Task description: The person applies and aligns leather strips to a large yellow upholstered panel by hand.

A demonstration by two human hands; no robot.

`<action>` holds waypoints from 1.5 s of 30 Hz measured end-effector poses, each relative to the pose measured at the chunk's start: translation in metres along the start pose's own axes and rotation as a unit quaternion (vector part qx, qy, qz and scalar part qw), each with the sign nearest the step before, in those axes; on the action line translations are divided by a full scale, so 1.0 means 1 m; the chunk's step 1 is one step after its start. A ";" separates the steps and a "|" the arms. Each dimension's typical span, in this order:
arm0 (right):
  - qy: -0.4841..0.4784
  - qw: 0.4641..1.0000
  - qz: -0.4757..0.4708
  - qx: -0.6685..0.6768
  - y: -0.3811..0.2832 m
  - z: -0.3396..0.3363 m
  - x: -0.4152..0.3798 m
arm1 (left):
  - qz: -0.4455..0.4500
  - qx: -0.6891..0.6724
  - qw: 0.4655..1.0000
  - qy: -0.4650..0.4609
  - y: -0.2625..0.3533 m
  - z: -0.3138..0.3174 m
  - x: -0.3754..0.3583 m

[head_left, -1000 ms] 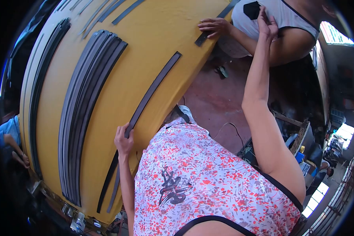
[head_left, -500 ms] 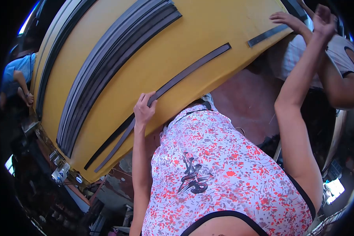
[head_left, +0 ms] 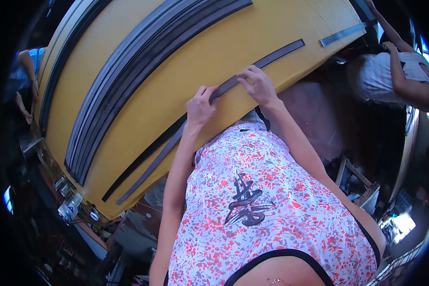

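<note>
- The left hand has its fingers bent and nearly closed around a long dark strip, thumb against the near edge.
- The right hand is partly open with its fingers curled, touching the same strip just to the left hand's 2 o'clock.
- The strip lies on the yellow surface, near its edge, slanting from about 8 o'clock towards 2 o'clock.
- A black strip lies at the left hand's 8 o'clock.
- The strip bundle lies at its 10 o'clock.
- A flat grey bar is at the right hand's 2 o'clock, near a person in a light top.
</note>
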State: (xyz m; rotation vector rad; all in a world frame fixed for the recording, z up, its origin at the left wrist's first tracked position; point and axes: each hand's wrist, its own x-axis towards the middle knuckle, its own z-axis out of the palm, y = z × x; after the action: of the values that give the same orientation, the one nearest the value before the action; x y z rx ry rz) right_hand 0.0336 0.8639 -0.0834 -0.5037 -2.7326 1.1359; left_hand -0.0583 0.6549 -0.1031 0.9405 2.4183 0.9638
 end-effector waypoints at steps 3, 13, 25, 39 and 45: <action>0.072 0.996 -0.011 -0.043 0.023 0.012 -0.006 | 0.005 -0.001 1.000 -0.012 0.011 0.017 0.019; 0.056 0.978 0.090 -0.181 0.062 0.046 -0.050 | -0.022 -0.123 0.988 -0.085 0.019 0.065 0.037; 0.123 0.953 0.101 -0.260 0.069 0.039 -0.030 | -0.202 -0.159 0.933 -0.250 0.020 -0.029 0.013; 0.168 0.958 0.037 -0.228 0.073 0.024 -0.021 | -0.124 -0.191 0.964 -0.138 -0.020 -0.026 -0.038; 0.138 0.982 -0.048 -0.116 0.076 0.018 -0.017 | -0.130 -0.186 0.965 -0.134 -0.015 -0.027 -0.039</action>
State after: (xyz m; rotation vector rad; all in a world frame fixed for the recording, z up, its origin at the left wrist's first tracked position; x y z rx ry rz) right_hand 0.0645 0.8958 -0.1494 -0.5087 -2.6224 0.6696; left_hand -0.0524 0.6072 -0.0911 0.5598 1.9800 1.0650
